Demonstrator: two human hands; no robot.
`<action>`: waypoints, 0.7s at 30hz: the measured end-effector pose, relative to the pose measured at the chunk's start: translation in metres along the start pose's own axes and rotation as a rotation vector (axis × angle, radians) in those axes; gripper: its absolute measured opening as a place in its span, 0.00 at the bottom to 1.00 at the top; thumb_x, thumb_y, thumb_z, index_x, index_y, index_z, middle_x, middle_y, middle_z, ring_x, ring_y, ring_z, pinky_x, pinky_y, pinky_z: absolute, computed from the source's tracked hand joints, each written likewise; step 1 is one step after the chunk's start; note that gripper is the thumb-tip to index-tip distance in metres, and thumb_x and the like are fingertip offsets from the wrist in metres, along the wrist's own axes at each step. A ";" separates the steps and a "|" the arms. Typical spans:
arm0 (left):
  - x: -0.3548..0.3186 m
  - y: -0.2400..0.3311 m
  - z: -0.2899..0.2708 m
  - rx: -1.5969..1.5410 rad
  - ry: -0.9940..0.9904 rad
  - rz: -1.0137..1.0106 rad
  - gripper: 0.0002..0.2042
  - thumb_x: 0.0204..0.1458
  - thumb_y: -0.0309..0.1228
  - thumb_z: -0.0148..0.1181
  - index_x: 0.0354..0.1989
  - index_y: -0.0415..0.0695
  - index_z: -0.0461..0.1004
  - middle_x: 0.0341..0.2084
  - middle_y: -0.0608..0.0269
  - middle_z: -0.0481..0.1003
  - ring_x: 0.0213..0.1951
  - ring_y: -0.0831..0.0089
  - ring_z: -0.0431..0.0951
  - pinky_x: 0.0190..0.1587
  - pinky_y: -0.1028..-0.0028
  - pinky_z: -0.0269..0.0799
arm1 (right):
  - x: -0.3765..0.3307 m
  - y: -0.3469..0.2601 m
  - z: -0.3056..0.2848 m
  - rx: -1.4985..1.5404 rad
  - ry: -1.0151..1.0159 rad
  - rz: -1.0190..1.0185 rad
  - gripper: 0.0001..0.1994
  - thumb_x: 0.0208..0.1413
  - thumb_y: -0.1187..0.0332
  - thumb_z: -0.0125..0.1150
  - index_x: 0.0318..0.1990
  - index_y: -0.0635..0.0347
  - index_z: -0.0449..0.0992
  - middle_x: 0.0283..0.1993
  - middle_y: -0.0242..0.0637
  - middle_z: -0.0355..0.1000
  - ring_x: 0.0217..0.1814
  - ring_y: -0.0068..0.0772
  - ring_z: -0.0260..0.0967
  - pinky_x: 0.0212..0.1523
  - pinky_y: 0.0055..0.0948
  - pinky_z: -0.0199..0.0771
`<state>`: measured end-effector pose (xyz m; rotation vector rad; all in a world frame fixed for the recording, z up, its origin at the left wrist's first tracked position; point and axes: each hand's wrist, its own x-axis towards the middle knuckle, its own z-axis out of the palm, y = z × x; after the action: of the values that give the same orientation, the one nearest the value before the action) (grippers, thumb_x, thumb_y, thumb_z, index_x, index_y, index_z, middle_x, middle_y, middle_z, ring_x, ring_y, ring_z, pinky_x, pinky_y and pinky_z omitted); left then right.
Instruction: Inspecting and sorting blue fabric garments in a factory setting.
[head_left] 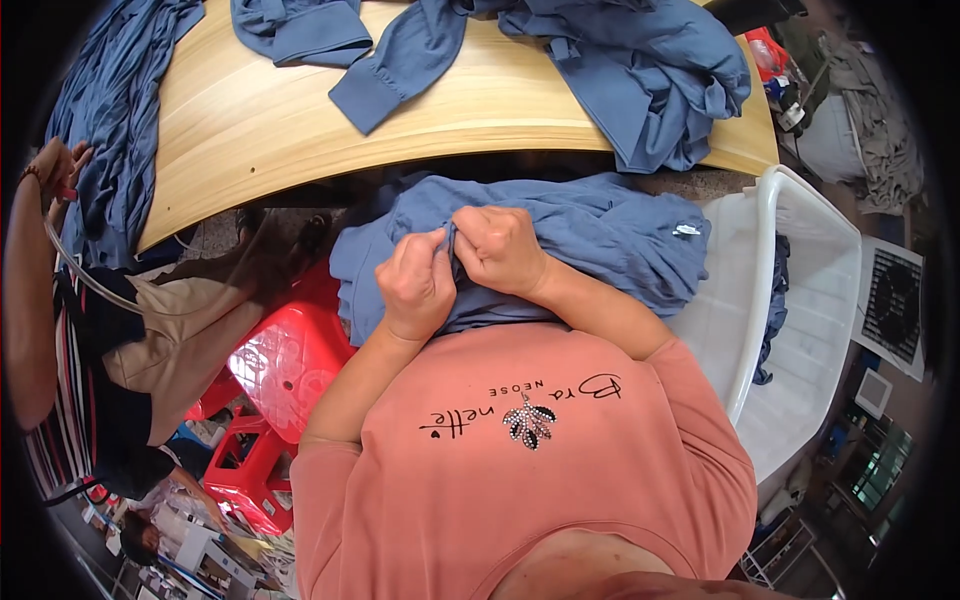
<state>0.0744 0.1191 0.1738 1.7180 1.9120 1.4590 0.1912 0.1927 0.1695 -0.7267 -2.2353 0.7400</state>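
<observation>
A blue knit garment [600,230] lies bunched across my lap, with a small shiny tag or sticker [686,230] near its right end. My left hand [415,283] is closed, pinching a fold of this cloth between thumb and fingers. Right against it, my right hand [497,248] is also closed on the same fold. The two hands almost touch, and the pinched bit of fabric sticks up slightly between them. What exactly lies inside the fingers is hidden.
Beyond my lap stands a wooden table [230,120] with more blue garments [640,80] on it. At right is a white plastic bin [765,290] holding dark blue cloth. Red plastic stools [290,360] stand at left, near another person's arm [30,290] beside hanging blue fabric [110,120].
</observation>
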 end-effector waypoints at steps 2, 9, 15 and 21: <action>-0.002 -0.001 0.001 0.007 0.015 0.022 0.08 0.37 0.14 0.53 0.28 0.39 0.71 0.19 0.54 0.71 0.22 0.60 0.73 0.22 0.69 0.68 | 0.001 0.001 0.002 -0.020 -0.029 0.054 0.03 0.40 0.76 0.53 0.21 0.61 0.65 0.16 0.42 0.63 0.18 0.45 0.64 0.17 0.36 0.62; 0.011 -0.040 -0.044 0.035 -0.249 -0.162 0.04 0.37 0.24 0.61 0.22 0.41 0.73 0.21 0.58 0.74 0.25 0.62 0.73 0.30 0.72 0.65 | 0.002 0.011 -0.004 -0.118 -0.025 0.080 0.05 0.40 0.74 0.55 0.22 0.60 0.65 0.16 0.41 0.64 0.20 0.44 0.65 0.19 0.38 0.62; -0.007 -0.062 -0.054 -0.328 -0.233 -0.514 0.02 0.37 0.21 0.59 0.22 0.39 0.73 0.17 0.68 0.70 0.21 0.79 0.67 0.27 0.81 0.62 | 0.010 -0.008 -0.006 -0.329 -0.082 -0.186 0.06 0.38 0.74 0.55 0.28 0.57 0.70 0.29 0.35 0.68 0.31 0.35 0.67 0.29 0.31 0.62; -0.009 -0.067 -0.055 -0.548 -0.268 -0.725 0.03 0.37 0.18 0.55 0.20 0.39 0.71 0.17 0.74 0.68 0.22 0.88 0.63 0.25 0.86 0.58 | 0.020 -0.032 -0.001 -0.243 -0.388 -0.558 0.06 0.39 0.70 0.51 0.28 0.57 0.70 0.31 0.31 0.66 0.30 0.29 0.63 0.36 0.32 0.57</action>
<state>-0.0046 0.0929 0.1478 0.7995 1.5383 1.2150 0.1701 0.1841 0.1996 -0.0351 -2.7310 0.3517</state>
